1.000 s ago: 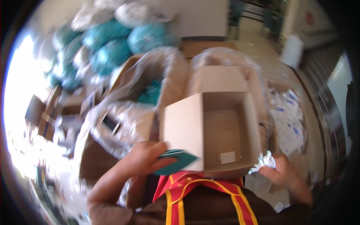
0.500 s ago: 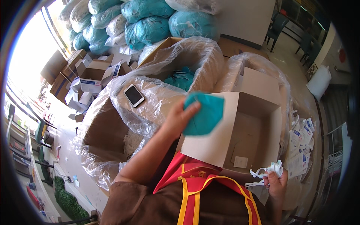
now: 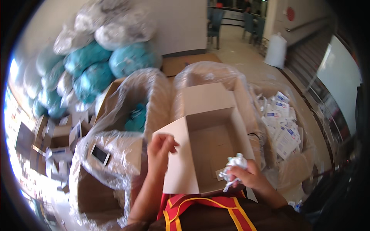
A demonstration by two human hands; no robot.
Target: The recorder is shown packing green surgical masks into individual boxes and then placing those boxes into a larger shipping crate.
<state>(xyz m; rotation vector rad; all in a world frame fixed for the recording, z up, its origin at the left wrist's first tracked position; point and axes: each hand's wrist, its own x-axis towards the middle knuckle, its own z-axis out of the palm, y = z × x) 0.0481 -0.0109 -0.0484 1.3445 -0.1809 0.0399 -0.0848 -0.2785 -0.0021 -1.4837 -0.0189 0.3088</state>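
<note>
My left hand (image 3: 158, 152) is over the side flap of a brown cardboard box (image 3: 216, 142), its fingers curled in with nothing visible in them. In my right hand (image 3: 250, 175) is a bunch of white elastic straps (image 3: 236, 163), with small pale green bits at its top and loose ends hanging down. That hand is over the near right part of the box, whose flaps are open. A small pale paper slip (image 3: 219, 174) lies on its bottom, partly hidden by the straps. Flat teal pieces (image 3: 137, 117) lie inside a plastic-lined carton (image 3: 160, 104) to the left.
A white phone (image 3: 100, 154) rests on plastic-covered cardboard at left. On the right, another carton holds white printed packets (image 3: 282, 127). Teal bags (image 3: 92, 75) are heaped at the back left, above several opened boxes (image 3: 61, 138). A white sack (image 3: 276, 51) stands farther back.
The flat teal piece has left my left hand. My right hand has brought the straps inward over the box. My view has swung to the right.
</note>
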